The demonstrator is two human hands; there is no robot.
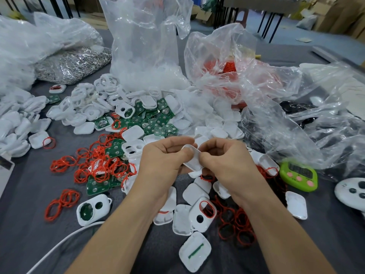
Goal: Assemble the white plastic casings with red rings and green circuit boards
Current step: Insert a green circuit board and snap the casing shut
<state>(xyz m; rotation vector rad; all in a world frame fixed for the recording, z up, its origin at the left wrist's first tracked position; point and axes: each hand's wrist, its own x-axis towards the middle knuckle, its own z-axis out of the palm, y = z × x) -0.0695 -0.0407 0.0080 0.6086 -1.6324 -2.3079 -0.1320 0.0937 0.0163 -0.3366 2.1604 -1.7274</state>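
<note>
pinching one white casing (192, 159) between them, left hand (164, 161) and right hand (227, 161) fingers curl tight.

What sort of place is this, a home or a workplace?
Probably a small hand-assembly workshop: loose heaps of white plastic casings, thin red rings and small green circuit boards cover the grey table beside large clear plastic bags, and brown cardboard boxes stand behind.

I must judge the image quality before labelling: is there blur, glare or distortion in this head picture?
Head view: wide-angle distortion bends the picture's edges; light is soft and even, shadows faint; the clear plastic bag shows bright glare; the white casing pinched between the left hand and right hand looks soft, its detail washed out.
</note>
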